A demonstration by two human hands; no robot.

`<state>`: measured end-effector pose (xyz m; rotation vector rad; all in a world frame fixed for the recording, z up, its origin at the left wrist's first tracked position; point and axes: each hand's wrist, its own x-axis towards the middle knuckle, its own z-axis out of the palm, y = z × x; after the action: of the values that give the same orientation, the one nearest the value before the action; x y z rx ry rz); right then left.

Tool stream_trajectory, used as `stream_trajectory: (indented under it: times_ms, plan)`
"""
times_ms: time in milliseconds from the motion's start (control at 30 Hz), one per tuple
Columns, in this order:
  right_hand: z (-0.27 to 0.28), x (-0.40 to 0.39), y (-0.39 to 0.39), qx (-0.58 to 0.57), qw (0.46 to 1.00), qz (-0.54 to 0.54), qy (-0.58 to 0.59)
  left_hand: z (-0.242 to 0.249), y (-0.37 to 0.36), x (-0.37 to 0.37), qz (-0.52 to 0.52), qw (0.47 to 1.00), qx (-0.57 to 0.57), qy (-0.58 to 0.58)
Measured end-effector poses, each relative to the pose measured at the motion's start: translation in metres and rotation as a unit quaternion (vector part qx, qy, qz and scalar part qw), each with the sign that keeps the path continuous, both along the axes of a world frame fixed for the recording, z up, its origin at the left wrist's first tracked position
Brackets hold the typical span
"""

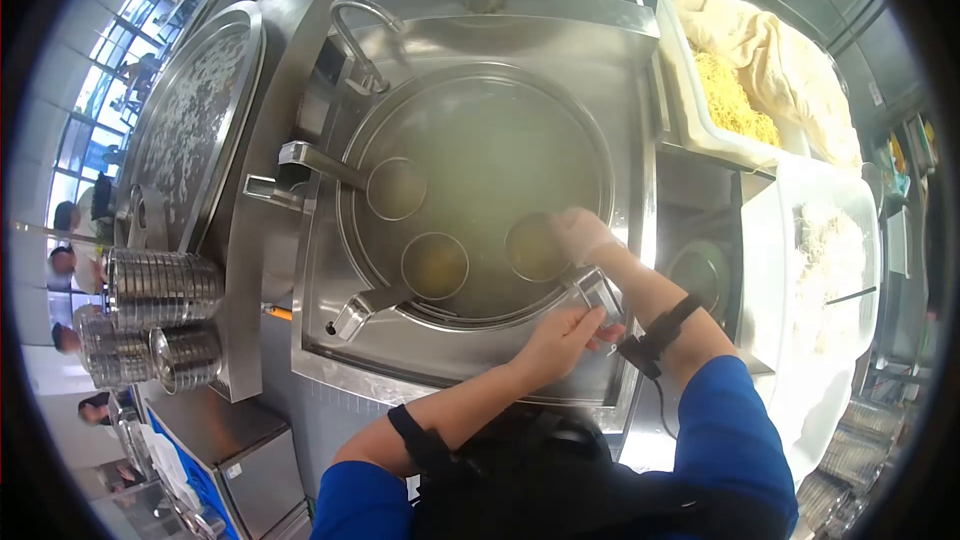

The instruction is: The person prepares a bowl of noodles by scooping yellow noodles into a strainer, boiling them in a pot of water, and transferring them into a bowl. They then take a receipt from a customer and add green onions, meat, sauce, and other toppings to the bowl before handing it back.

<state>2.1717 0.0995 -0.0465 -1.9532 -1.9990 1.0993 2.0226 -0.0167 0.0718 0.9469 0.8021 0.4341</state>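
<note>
Holding the metal handle [598, 290] of a strainer basket [530, 250], a person's left hand [562, 338] has its fingers wrapped around it at the near right edge of a large round vat [490, 130]. The right hand [583, 235] is at the rim of that same basket, fingers bunched together and partly covering it; whether they pinch anything cannot be told. The basket sits in the vat's cloudy liquid, on the right side nearest the person.

2 more baskets hang in the vat: an upper left basket [397, 190] and a lower left basket [436, 268] with something yellowish inside. Their handles stick out over the left side. A curved faucet [355, 30] stands at the vat's far left corner.

To the right are 2 tubs: a white tub [690, 105] with yellow noodles [735, 100] partly under a beige cloth [785, 70], and, nearer, a pale tub [775, 270] with whitish contents. On the left, a steel table [240, 340] carries a wide round pan [190, 120] and stacked metal bowls [160, 290]. The person wears blue sleeves [735, 430] and black forearm straps [420, 440].
</note>
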Motion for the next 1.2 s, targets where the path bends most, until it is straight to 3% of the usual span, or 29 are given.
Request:
stream_trajectory:
  times_ms: [33,133,167,233,300,367,400,433,500,533,567,600,633,700,767,800,833,900,1000,1033,1133,1200]
  plan:
    - [0.013,-0.002,-0.004,0.018,0.999,0.04,-0.027,0.0,0.003,0.0,-0.007,1.0,0.011,0.001]
    - [0.05,0.021,0.006,-0.145,0.971,-0.108,0.155,-0.001,0.003,-0.003,-0.024,0.999,0.028,0.005]
    - [0.039,0.024,0.003,-0.034,0.996,-0.045,0.064,-0.002,0.003,-0.003,-0.023,0.999,0.029,0.006]
    - [-0.004,0.027,-0.008,0.186,0.972,0.08,-0.121,-0.001,-0.001,-0.003,-0.019,0.999,0.024,0.009]
    - [-0.028,0.037,-0.003,0.206,0.959,0.146,-0.129,0.001,-0.002,-0.003,-0.006,1.0,0.018,0.01]
    - [-0.007,0.04,-0.006,0.125,0.991,0.027,0.029,-0.002,-0.002,-0.006,-0.013,0.999,0.03,0.018]
    - [0.046,0.042,-0.014,0.027,0.973,-0.128,0.188,-0.004,-0.003,-0.007,-0.015,0.999,0.036,0.021]
    - [0.084,0.044,-0.02,-0.073,0.898,-0.275,0.336,-0.004,-0.003,-0.007,-0.014,0.999,0.036,0.025]
    - [0.102,0.071,-0.037,0.01,0.936,-0.249,0.248,-0.003,-0.004,-0.007,-0.011,0.999,0.038,0.029]
    - [0.138,0.066,-0.059,0.062,0.898,-0.339,0.273,-0.004,-0.005,-0.007,-0.009,0.998,0.049,0.036]
    - [0.193,0.057,-0.074,0.047,0.907,-0.394,0.142,-0.005,-0.005,-0.007,-0.007,0.997,0.061,0.044]
    - [0.196,0.068,-0.092,0.057,0.873,-0.448,0.181,-0.004,-0.005,-0.008,-0.005,0.996,0.073,0.052]
    - [0.177,0.083,-0.118,0.159,0.908,-0.355,0.154,-0.002,-0.007,-0.008,0.002,0.995,0.084,0.062]
    - [0.141,0.103,-0.175,0.343,0.916,-0.18,0.104,0.005,-0.013,-0.01,0.013,0.991,0.106,0.078]
    - [0.139,0.074,-0.207,0.236,0.964,-0.058,-0.105,-0.006,-0.018,-0.016,0.004,0.988,0.122,0.096]
    - [0.137,0.06,-0.223,0.193,0.961,0.021,-0.197,-0.011,-0.022,-0.019,-0.001,0.986,0.129,0.105]
    - [0.119,0.051,-0.235,0.172,0.98,0.054,-0.077,-0.014,-0.027,-0.022,0.004,0.987,0.133,0.088]
    - [0.115,0.027,-0.245,0.088,0.988,0.104,-0.068,-0.018,-0.035,-0.027,0.017,0.988,0.141,0.056]
    - [0.062,0.031,-0.252,0.04,0.989,0.115,-0.087,-0.013,-0.043,-0.036,-0.022,0.979,0.18,0.088]
    - [0.07,0.028,-0.245,-0.018,0.988,0.11,-0.111,-0.012,-0.045,-0.038,-0.031,0.978,0.184,0.096]
    - [0.085,0.032,-0.231,-0.07,0.986,0.09,-0.12,-0.012,-0.05,-0.041,-0.054,0.972,0.203,0.11]
    - [0.076,0.038,-0.232,-0.018,0.996,0.033,-0.076,-0.013,-0.051,-0.041,-0.065,0.966,0.223,0.114]
